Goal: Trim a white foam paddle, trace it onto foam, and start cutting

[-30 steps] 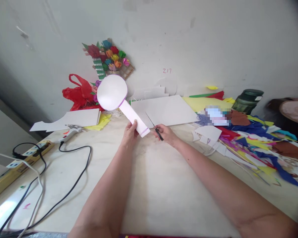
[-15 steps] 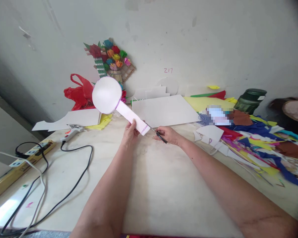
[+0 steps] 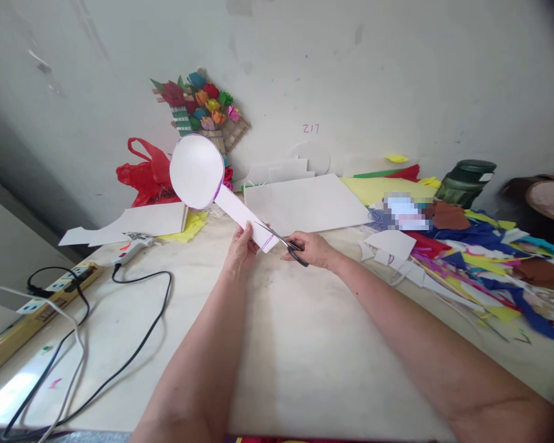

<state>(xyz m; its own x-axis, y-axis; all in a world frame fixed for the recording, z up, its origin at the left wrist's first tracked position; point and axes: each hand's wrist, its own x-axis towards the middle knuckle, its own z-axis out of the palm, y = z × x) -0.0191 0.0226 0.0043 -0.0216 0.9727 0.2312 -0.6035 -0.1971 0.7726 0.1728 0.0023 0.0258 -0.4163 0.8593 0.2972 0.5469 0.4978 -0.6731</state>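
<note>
A white paddle-shaped board cutout (image 3: 196, 172), a round disc on a straight handle with purple marker lines, is raised above the table. My left hand (image 3: 241, 248) is closed on the handle, thumb on top and fingers beneath. In my right hand (image 3: 311, 249) are scissors (image 3: 297, 254) with black grips. Their slightly parted blades lie at the handle's right edge, close to the purple lines near its lower end. Whether the blades have bitten into the board I cannot tell.
Left: a glue gun (image 3: 133, 248), a power strip (image 3: 50, 295) and trailing cords. Behind: a red plastic bag (image 3: 150, 175), paper flowers (image 3: 207, 104) and a large white board (image 3: 305, 206). Right: coloured scraps (image 3: 493, 271), a blurred phone-like rectangle (image 3: 406, 212) and a green jar (image 3: 465, 183).
The scissors' blades have parted and reach further up along the handle's edge. My left hand keeps its hold; the whole view has shifted slightly.
</note>
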